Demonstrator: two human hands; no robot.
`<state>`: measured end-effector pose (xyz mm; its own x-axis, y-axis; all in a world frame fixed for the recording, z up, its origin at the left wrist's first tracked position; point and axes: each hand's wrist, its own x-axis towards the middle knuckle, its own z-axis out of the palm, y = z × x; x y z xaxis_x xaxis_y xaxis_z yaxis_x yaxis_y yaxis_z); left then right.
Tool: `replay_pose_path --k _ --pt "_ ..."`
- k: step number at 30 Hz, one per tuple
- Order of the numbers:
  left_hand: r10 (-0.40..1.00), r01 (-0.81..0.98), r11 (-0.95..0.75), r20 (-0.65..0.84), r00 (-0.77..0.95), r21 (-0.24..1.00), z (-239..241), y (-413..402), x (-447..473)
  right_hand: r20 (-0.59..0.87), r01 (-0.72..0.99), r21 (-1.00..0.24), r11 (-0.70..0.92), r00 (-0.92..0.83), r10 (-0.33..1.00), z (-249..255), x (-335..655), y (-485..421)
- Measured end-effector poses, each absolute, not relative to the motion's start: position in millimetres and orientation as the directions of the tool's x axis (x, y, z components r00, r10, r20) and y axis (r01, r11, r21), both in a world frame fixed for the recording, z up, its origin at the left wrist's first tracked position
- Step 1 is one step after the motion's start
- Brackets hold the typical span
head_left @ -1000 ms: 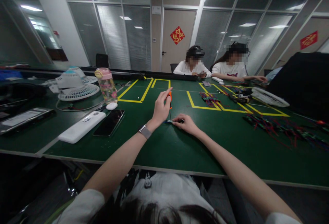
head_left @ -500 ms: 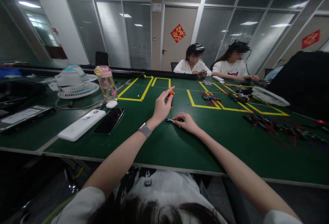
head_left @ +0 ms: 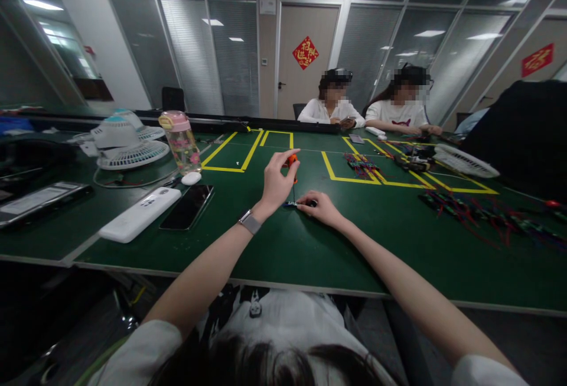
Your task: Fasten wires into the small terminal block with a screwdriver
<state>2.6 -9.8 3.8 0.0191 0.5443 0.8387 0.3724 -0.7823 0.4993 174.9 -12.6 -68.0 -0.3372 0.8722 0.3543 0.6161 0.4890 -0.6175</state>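
My left hand (head_left: pixel 275 182) pinches the orange handle of a small screwdriver (head_left: pixel 291 167) and holds it upright, tip down on a small dark part (head_left: pixel 296 203) lying on the green table (head_left: pixel 310 244). My right hand (head_left: pixel 322 208) rests on the table just right of the tip, with its fingers closed on that small part. A grey watch (head_left: pixel 249 221) sits on my left wrist.
To the left lie a white power bank (head_left: pixel 140 213), a black phone (head_left: pixel 187 207), a pink-lidded bottle (head_left: pixel 181 142) and white fans (head_left: pixel 126 140). Bundles of coloured wires (head_left: pixel 482 213) cover the right side. Two people sit at the far edge, beyond yellow tape lines (head_left: pixel 343 179).
Both hands stay at the same spot on the small part. The left fingers have shifted slightly on the screwdriver handle. The camera view has tilted a little.
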Motion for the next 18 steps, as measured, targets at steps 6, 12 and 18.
replay_pose_path --k 6,12,18 --pt "0.605 0.335 -0.751 0.796 0.003 0.569 3.2 -8.3 2.6 0.345 0.625 -0.611 0.486 -0.342 0.874 -66.3 174.8 -12.8" --pt "0.609 0.255 -0.779 0.787 0.094 0.572 2.9 -7.8 3.6 0.351 0.619 -0.617 0.486 -0.337 0.874 -66.9 174.4 -13.2" --pt "0.592 0.336 -0.772 0.803 0.071 0.54 3.5 -10.7 3.6 0.347 0.628 -0.615 0.477 -0.328 0.879 -66.4 174.6 -13.2"
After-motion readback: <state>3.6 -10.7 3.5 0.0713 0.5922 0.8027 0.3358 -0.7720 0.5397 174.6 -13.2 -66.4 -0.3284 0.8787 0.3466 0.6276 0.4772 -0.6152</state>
